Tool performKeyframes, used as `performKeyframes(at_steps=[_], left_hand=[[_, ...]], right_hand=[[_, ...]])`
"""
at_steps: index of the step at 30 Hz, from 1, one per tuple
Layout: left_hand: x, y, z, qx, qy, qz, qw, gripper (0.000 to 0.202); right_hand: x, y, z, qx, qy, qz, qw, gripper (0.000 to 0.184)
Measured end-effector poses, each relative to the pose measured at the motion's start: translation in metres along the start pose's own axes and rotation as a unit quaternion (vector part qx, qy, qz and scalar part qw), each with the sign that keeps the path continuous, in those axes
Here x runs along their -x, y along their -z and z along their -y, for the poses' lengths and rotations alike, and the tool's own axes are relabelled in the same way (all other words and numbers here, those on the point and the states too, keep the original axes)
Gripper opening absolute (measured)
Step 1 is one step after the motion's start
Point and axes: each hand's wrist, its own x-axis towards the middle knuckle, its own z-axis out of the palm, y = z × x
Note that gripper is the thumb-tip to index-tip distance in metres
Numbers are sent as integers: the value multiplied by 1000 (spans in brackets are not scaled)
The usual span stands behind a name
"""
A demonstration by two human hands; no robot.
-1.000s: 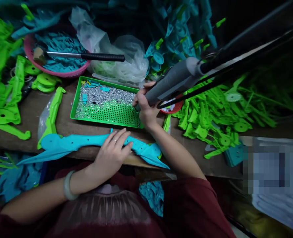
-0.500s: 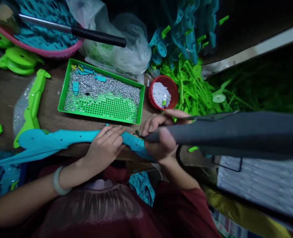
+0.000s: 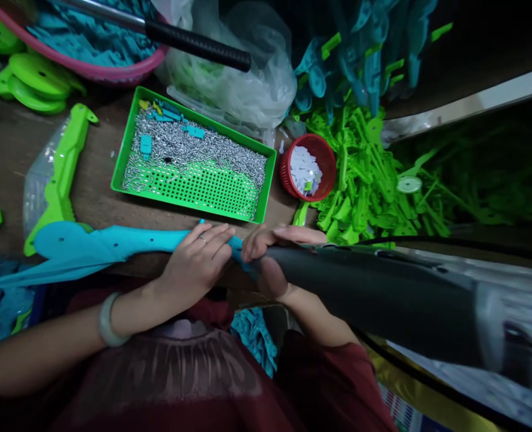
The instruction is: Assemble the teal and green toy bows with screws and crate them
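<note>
A long turquoise plastic part (image 3: 108, 243) lies across the front edge of the wooden table (image 3: 5, 150). My left hand (image 3: 198, 261) presses down on it with the fingers curled over its middle. My right hand (image 3: 275, 252) is wrapped round the nose of a big grey power tool (image 3: 383, 294), whose body runs off to the right. The tool's tip sits against the turquoise part just right of my left fingers; the tip itself is hidden.
A green perforated tray (image 3: 191, 195) holds several small metal screws. A small red basket (image 3: 311, 168) stands to its right, beside a heap of green plastic parts (image 3: 369, 180). A pink basin (image 3: 90, 60), a hammer handle (image 3: 198, 42) and a plastic bag (image 3: 243, 78) sit at the back.
My right hand has brought the tool from the screw tray down to the turquoise part, and the tool now lies lower across the right side. My left hand stayed on the part.
</note>
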Motion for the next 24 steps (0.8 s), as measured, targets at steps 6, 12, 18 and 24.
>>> performKeyframes(at_steps=[6, 12, 18, 24], left_hand=[[2, -3, 3, -6, -3, 0, 1000, 20], [-1, -1, -9, -69, -8, 7, 998, 24], [-2, -17, -45, -142, -95, 50, 984, 31], [0, -44, -40, -129, -102, -32, 986, 21]], right_hand=[[-2, -10, -1, -26, 117, 16, 993, 21], [-24, 7, 12, -40, 96, 49, 993, 37], [-70, 11, -21, -34, 137, -164, 976, 23], [-66, 14, -46, -56, 118, -113, 985, 28]])
